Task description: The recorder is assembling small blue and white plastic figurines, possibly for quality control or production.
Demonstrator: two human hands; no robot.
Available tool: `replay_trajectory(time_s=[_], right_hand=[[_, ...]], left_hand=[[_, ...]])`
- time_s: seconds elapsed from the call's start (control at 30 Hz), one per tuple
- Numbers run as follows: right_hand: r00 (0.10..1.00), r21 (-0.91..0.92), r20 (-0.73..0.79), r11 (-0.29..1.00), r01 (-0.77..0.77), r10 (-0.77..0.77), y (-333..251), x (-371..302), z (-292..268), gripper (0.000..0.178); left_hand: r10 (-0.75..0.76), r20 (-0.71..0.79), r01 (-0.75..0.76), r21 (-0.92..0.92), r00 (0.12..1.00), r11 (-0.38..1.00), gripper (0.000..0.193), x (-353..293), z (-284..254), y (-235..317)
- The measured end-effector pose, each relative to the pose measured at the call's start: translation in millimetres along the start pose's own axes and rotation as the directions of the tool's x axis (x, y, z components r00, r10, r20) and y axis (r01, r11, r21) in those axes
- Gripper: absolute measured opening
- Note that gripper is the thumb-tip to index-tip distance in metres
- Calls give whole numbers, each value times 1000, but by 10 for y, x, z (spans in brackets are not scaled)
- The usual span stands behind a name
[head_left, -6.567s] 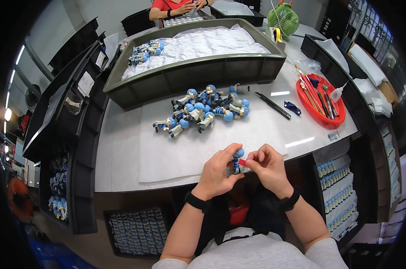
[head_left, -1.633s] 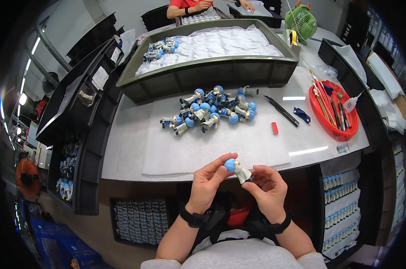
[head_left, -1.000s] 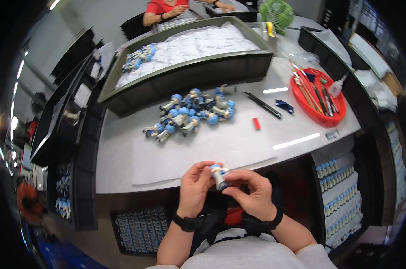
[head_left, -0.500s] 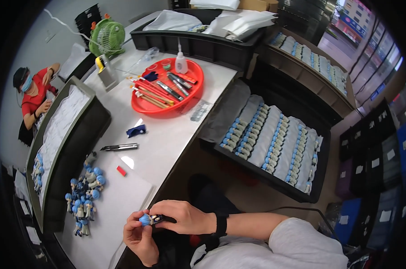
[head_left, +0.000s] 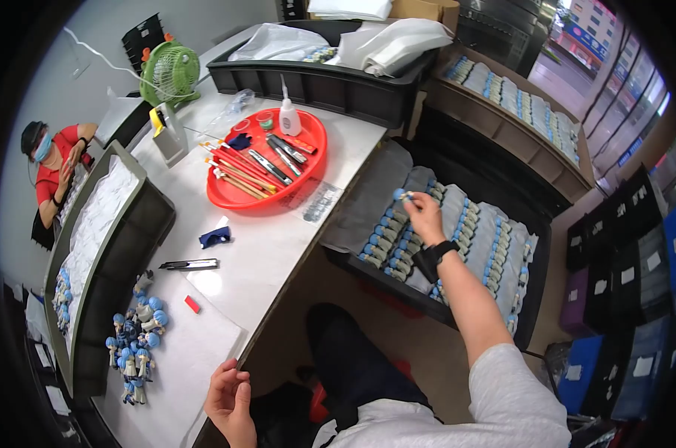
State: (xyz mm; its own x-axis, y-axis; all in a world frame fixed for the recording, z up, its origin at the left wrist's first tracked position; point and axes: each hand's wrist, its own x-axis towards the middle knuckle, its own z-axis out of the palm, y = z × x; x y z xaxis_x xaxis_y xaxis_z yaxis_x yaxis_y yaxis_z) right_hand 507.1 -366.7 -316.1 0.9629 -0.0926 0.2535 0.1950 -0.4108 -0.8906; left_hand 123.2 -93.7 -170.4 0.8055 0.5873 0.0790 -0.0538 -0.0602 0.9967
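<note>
Your right hand point(head_left: 426, 219) pinches a figurine point(head_left: 399, 194) over the black crate point(head_left: 539, 278) — apparently placing; align it gently — left hand point(head_left: 232, 403) empty, loosely curled.

One blue-haired plastic figurine point(head_left: 399, 195) in the right hand point(head_left: 427, 218) — heaped figurines point(head_left: 154, 319) too overlapped to count — one round red plastic tray point(head_left: 224, 198), one white nozzle bottle point(head_left: 289, 121), one green plastic fan point(head_left: 171, 72), one black-and-silver cutter point(head_left: 192, 264), one small red block point(head_left: 192, 304)

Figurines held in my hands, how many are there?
1: a blue-topped figurine in your right hand, over the black bin. Your left hand shows none, though something small could be hidden inside it.
</note>
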Motion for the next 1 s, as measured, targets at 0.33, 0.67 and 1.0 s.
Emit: replay_trajectory(time_s=[0.33,0.67,1.0], right_hand=[[989,-520,75,851,-73,131,906,466,481,30],[927,-614,372,762,207,48,1303,683,211,26],[945,266,286,960,84,-162,-509,7,463,36]], left_hand=[[22,-165,9,188,986,982,27,-218,-285,104],[87,-146,-40,300,985,953,17,-27,-458,250],[361,137,-282,878,922,386,22,1051,-1018,281]])
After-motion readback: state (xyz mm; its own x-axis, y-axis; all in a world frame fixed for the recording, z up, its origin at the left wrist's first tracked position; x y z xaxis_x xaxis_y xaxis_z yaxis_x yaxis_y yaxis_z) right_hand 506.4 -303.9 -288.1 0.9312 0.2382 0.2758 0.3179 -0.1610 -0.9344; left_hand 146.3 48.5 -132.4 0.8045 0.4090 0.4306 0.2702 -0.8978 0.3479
